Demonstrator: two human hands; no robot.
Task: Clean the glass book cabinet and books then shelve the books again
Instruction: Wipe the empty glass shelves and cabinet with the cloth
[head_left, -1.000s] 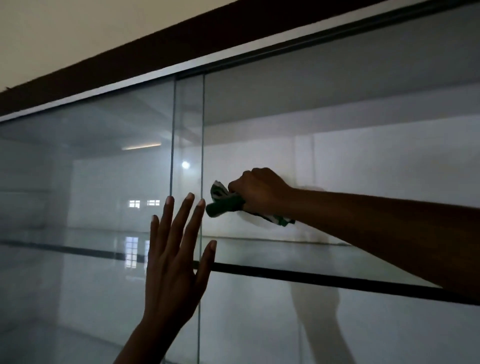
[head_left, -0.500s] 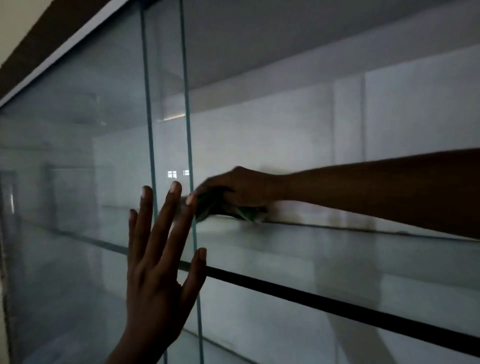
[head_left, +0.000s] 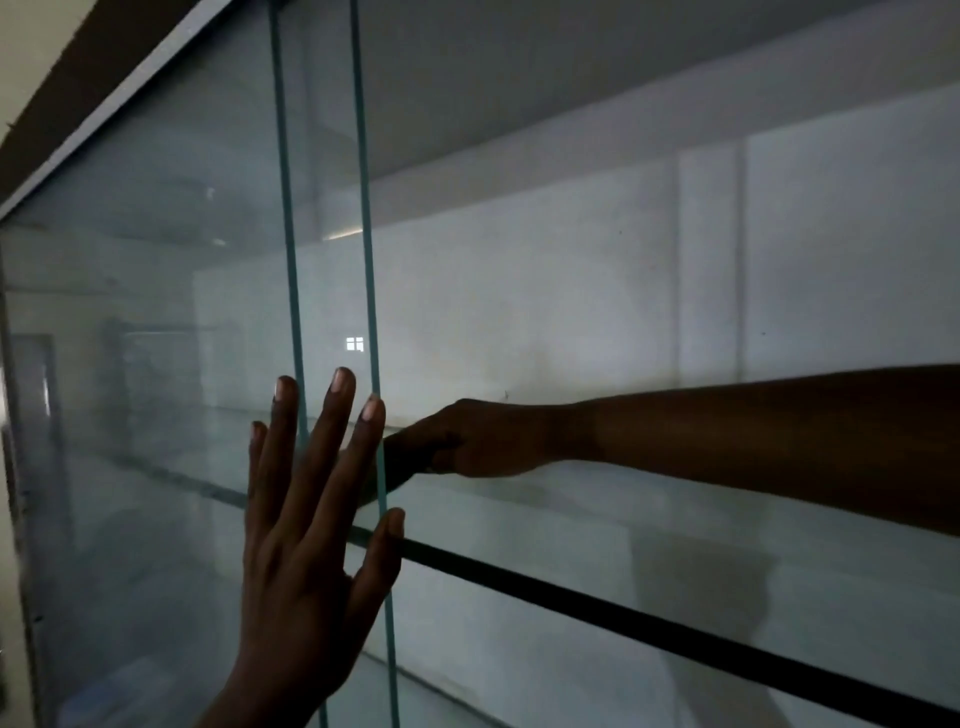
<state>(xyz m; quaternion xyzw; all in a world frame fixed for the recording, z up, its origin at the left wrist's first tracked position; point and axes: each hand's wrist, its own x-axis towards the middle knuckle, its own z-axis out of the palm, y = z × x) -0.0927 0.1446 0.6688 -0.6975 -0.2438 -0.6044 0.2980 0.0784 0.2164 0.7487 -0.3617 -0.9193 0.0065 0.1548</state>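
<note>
Right hand (head_left: 483, 441): clenched on dark crumpled cloth (head_left: 413, 457), extended leftward along glass shelf (head_left: 623, 613). Left hand (head_left: 311, 519): released, flat on sliding glass pane (head_left: 156, 364).

Our left hand (head_left: 306, 525) lies flat on the glass door (head_left: 156, 364), fingers spread. Just beyond its fingertips, our right hand (head_left: 483, 441) reaches inside the cabinet (head_left: 571, 286), gripping a dark cloth (head_left: 400, 462) on the shelf (head_left: 571, 509) beneath it.

Glass book cabinet (head_left: 545, 249): white interior under a dark top rail. Two glass panes (head_left: 156, 364) overlap, green edges upright left of centre. On the dark-edged glass shelf (head_left: 597, 514), the right hand (head_left: 483, 441) grips a dark bunched cloth (head_left: 397, 462) beside the pane edge.
</note>
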